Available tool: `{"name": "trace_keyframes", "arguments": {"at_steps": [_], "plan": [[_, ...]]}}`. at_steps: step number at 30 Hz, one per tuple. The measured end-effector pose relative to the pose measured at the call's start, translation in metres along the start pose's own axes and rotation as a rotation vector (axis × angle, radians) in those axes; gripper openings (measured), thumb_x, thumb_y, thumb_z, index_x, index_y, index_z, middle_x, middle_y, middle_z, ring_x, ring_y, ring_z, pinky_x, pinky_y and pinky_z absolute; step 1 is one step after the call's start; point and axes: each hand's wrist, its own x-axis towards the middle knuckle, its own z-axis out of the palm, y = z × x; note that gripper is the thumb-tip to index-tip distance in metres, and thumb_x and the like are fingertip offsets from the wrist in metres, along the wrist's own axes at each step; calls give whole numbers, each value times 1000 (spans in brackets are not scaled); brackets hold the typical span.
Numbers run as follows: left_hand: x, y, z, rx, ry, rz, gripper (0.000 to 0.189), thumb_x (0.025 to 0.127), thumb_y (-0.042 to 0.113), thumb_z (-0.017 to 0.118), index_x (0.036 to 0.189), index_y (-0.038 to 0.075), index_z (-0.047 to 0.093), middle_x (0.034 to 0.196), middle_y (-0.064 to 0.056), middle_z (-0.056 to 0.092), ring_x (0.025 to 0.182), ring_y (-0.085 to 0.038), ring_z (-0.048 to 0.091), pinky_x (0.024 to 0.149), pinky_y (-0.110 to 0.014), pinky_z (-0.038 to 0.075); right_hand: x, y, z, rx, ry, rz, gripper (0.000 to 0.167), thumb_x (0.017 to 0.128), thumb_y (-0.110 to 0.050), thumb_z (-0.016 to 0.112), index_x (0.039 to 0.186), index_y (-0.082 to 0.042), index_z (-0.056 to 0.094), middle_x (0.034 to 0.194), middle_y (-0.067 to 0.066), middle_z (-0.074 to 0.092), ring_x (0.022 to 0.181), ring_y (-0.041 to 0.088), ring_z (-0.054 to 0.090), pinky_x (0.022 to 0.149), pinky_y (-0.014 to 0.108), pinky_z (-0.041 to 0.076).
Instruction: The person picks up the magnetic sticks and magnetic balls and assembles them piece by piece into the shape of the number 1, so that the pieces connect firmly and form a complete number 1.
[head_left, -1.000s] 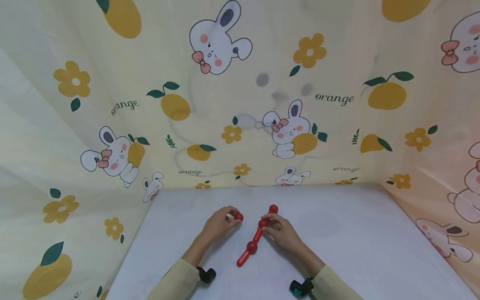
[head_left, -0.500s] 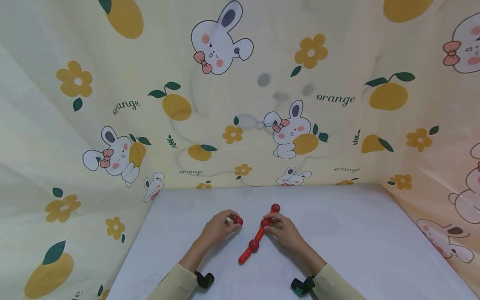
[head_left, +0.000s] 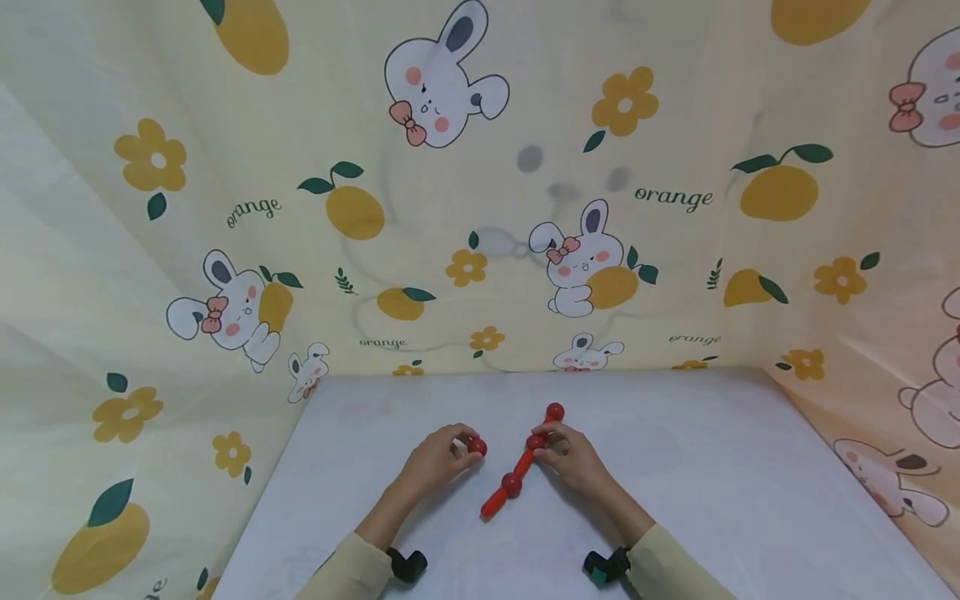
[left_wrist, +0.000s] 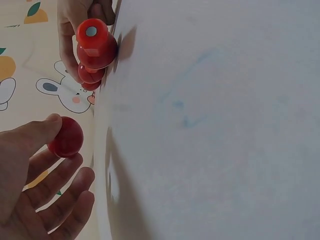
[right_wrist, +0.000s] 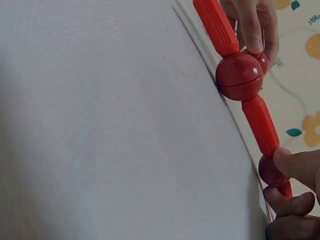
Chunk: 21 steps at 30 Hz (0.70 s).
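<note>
My left hand (head_left: 435, 461) pinches a single red ball (head_left: 477, 447) between thumb and fingers; in the left wrist view the other fingers spread loosely below the ball (left_wrist: 68, 137). To its right, my right hand (head_left: 576, 461) grips a chain of red balls and orange-red rods (head_left: 524, 463) at its middle ball (head_left: 535, 442). The chain slants from a far ball (head_left: 555, 412) down to a bare rod end (head_left: 493, 504). That rod's tip (left_wrist: 91, 31) shows a small pale disc in the left wrist view. Ball and chain are apart.
The white tabletop (head_left: 675, 500) lies under both hands. Behind it and along its sides hangs a cream curtain (head_left: 480, 183) printed with rabbits, flowers and oranges. A black camera (head_left: 408, 566) is strapped at the left wrist, another camera (head_left: 606, 567) at the right.
The chain has shifted slightly up and to the right in the head view, held by my right hand. My left hand's ball has come a little down, nearer the viewer. Both grips stay.
</note>
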Motion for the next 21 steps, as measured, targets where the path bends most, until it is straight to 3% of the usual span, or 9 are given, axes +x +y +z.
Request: {"name": "trace_keyframes", "arguments": {"at_steps": [10,21], "plan": [[-9,-4,-2,32,6,-10,36,94,35,85,125,23,72,110,5,71,93,-12,62,78,-30,56,0,-3,1,-32,8,17,36,97,-8,79,130,-20,72,119,2,70,112,27,60,85,40,60],[-22,-8,-8,23,3,0,38,95,35,84,128,23,70,118,5,71,96,-12,63,81,-31,56,-6,-7,-3,-118,51,1,33,97,-13,80,128,-22,71,121,5,68,111,27,61,89,46,59]]}}
